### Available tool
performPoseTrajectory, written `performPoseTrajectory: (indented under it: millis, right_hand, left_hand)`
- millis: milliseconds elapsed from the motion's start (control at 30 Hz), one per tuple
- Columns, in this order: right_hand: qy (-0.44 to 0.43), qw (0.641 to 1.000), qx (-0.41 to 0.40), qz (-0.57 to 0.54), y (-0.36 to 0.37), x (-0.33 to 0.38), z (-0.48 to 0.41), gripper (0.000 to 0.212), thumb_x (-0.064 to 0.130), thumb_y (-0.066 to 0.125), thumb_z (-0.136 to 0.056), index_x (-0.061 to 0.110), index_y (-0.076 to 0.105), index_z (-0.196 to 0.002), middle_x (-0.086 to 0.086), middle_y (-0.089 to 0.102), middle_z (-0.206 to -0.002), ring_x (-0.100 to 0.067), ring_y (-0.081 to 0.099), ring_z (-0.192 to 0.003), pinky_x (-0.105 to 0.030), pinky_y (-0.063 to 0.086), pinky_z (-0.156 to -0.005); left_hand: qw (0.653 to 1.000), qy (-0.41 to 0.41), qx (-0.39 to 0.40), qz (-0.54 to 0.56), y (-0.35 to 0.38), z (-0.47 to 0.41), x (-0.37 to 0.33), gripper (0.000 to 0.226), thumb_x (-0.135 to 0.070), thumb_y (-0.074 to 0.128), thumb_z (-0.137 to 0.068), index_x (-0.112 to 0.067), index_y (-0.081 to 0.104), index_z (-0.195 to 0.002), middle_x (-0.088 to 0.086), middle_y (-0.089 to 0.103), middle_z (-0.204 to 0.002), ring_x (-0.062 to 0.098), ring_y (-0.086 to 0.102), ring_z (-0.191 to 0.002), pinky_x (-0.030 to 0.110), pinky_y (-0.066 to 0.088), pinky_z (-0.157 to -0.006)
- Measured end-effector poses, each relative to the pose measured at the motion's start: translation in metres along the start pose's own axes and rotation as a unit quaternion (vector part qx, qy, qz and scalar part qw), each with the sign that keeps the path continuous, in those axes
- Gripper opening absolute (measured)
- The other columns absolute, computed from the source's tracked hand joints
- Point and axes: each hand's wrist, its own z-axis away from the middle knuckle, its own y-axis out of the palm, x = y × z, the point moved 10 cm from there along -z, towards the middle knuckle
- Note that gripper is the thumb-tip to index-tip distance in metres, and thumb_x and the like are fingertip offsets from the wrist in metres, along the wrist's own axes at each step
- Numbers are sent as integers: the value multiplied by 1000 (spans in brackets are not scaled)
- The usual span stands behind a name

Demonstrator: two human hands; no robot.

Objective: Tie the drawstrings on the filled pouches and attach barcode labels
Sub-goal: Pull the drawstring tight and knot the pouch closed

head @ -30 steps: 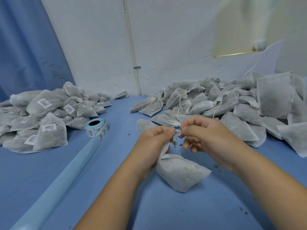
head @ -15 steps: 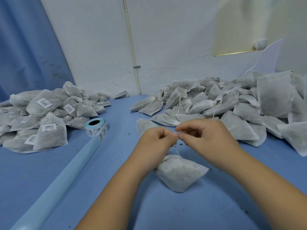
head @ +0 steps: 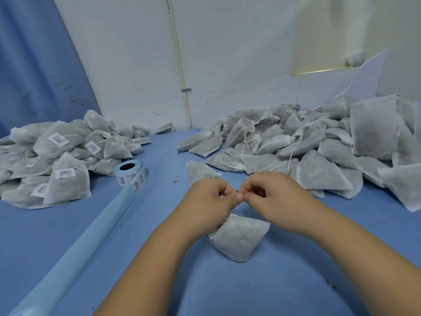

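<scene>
White wall (head: 127, 65), scuffed. Vertical white pipe (head: 180, 65) fixed to it by a metal clip (head: 186, 89). Blue curtain (head: 34, 65) at left. Blue tabletop (head: 273, 288).

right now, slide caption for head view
Left hand and right hand pinch the thin drawstring of a filled white fabric pouch

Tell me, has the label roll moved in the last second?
No. The label roll keeps its place by the labelled pouch pile, same offset from the wall pipe.
</scene>
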Motion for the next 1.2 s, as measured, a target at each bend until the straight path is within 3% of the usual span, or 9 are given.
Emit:
performPoseTrajectory:
  millis: [100, 200, 233, 300, 367, 467, 700, 1033, 1200]
  right_hand:
    - [35, 998, 20, -38, 3, -9, -1, 27, 17, 60, -89, 33, 61, -66, 17, 54, -53, 0, 48, -52, -13, 36, -50]
    - [62, 995, 42, -68, 7, -13, 1, 22, 19, 59, -90, 29, 63, -71, 12, 57, -60, -10, 59, -65, -15, 41, -49]
    - [75, 992, 50, -83, 9, -15, 1, 20, 18, 58, -90, 27, 64, -72, 11, 58, -62, -13, 61, -66, -17, 44, -50]
    - [104, 985, 68, -123, 13, -19, 2, 18, 16, 57, -89, 22, 65, -74, 3, 61, -65, -16, 62, -66, -34, 53, -67]
    - [133, 974, 86, -164, 18, -24, 4, 17, 16, 57, -88, 19, 66, -74, -2, 61, -65, -16, 60, -63, -40, 52, -72]
    - [164, 952, 112, -234, 24, -27, 7, 15, 14, 58, -89, 11, 64, -75, -2, 56, -62, -12, 57, -55, -30, 49, -64]
    - [202, 922, 119, -307, 29, -34, 8, 7, 9, 59, -85, 6, 56, -79, -9, 51, -67, -17, 52, -54, -29, 44, -56]
    - [200, 933, 99, -282, 24, -38, 6, 10, 11, 60, -83, 8, 57, -74, -8, 52, -65, -17, 52, -54, -28, 45, -54]
    - [190, 939, 87, -273, 20, -36, 4, 19, 14, 63, -83, 11, 57, -65, -3, 51, -58, -14, 51, -51, -26, 44, -54]
  left_hand:
    - [1000, 10, -14, -24, -2, 0, -3, 26, -35, 71, -89, -27, 61, -66, -14, 58, -53, -6, 49, -45, 7, 37, -46]
    - [999, 17, -7, -33, -1, 1, -5, 24, -33, 70, -90, -26, 61, -69, -28, 56, -49, -9, 49, -45, 5, 35, -44]
    - [999, 19, -2, -35, 0, 1, -6, 23, -33, 69, -90, -26, 62, -70, -30, 54, -47, -8, 48, -44, 6, 34, -43]
    - [999, 27, 10, -39, 0, 2, -8, 22, -31, 69, -91, -27, 61, -72, -28, 51, -44, -7, 46, -42, 6, 32, -42]
    - [998, 36, 22, -48, 1, 3, -11, 21, -30, 68, -92, -27, 62, -73, -26, 48, -42, -5, 44, -41, 7, 31, -42]
    - [997, 48, 30, -57, 1, 5, -14, 19, -30, 68, -92, -28, 62, -74, -26, 46, -43, -4, 43, -44, 8, 31, -44]
    - [995, 65, 29, -70, -1, 8, -19, 19, -29, 70, -91, -33, 64, -73, -23, 48, -42, -1, 43, -38, 9, 29, -40]
    - [991, 100, -4, -85, -4, 11, -28, 13, -30, 70, -90, -34, 68, -78, -36, 49, -49, -10, 47, -52, 7, 33, -49]
    - [995, 88, -21, -44, -7, 10, -24, 20, -29, 73, -88, -34, 66, -70, -26, 53, -50, -3, 46, -46, 9, 35, -48]
